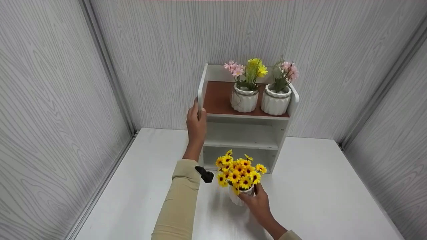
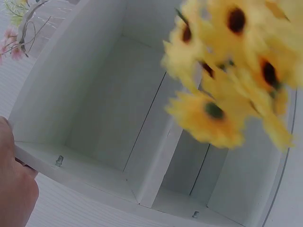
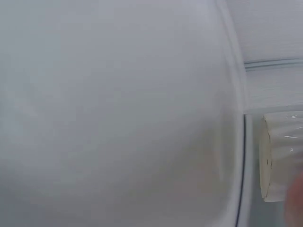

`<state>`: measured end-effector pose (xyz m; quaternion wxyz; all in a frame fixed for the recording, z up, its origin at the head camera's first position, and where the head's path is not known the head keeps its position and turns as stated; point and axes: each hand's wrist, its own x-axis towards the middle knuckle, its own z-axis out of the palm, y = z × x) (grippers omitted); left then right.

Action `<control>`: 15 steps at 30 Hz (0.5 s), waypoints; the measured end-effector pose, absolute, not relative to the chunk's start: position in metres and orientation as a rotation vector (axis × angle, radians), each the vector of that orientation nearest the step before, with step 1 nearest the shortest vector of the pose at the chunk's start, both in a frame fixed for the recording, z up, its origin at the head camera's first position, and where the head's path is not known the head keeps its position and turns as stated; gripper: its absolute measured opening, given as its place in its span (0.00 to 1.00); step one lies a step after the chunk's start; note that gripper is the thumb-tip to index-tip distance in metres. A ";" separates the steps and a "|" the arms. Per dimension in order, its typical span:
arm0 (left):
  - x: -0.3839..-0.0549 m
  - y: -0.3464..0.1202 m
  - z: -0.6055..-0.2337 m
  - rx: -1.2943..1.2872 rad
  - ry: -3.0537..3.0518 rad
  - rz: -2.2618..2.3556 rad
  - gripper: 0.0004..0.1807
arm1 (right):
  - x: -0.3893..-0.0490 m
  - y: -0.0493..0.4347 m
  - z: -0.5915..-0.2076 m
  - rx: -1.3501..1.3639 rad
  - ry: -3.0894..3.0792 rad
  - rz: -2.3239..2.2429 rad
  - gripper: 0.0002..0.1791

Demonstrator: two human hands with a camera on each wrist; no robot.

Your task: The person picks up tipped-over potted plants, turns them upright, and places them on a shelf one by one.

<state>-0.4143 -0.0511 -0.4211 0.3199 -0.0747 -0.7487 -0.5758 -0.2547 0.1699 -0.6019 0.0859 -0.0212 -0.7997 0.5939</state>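
My left hand grips the left side panel of a small white shelf unit, with the fingers behind the panel and the thumb at its front. In the left wrist view that hand is at the panel's edge. With my right hand I hold a white fluted pot of yellow artificial flowers with dark centres, in front of the lowest shelf. The right wrist view catches the side and pale base of this pot, with a blurred fingertip against it.
Two more white pots stand on the unit's brown top: one with pink and yellow flowers, one with pink flowers. Below are a middle shelf and a lowest one. The unit stands on a white table between grey wood-grain walls.
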 end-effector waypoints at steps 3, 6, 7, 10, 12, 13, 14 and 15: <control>-0.414 -0.052 -0.420 -0.200 -1.973 -1.524 0.30 | -0.258 0.168 -0.583 -0.099 -2.383 1.794 0.51; -0.414 -0.053 -0.420 -0.201 -1.975 -1.519 0.29 | -0.262 0.166 -0.563 -0.109 -2.360 1.860 0.53; -0.414 -0.053 -0.420 -0.201 -1.977 -1.515 0.29 | -0.264 0.165 -0.557 -0.113 -2.356 1.878 0.53; -0.414 -0.053 -0.421 -0.207 -1.979 -1.505 0.30 | -0.269 0.163 -0.538 -0.098 -2.329 1.912 0.54; -0.413 -0.053 -0.420 -0.210 -1.980 -1.506 0.30 | -0.272 0.161 -0.525 -0.081 -2.319 1.913 0.54; -0.413 -0.053 -0.420 -0.208 -1.982 -1.504 0.30 | -0.273 0.159 -0.518 -0.067 -2.311 1.910 0.54; -0.413 -0.053 -0.420 -0.208 -1.980 -1.505 0.30 | -0.274 0.158 -0.511 -0.048 -2.304 1.906 0.54; -0.413 -0.052 -0.420 -0.209 -1.979 -1.506 0.30 | -0.276 0.157 -0.504 -0.029 -2.295 1.904 0.54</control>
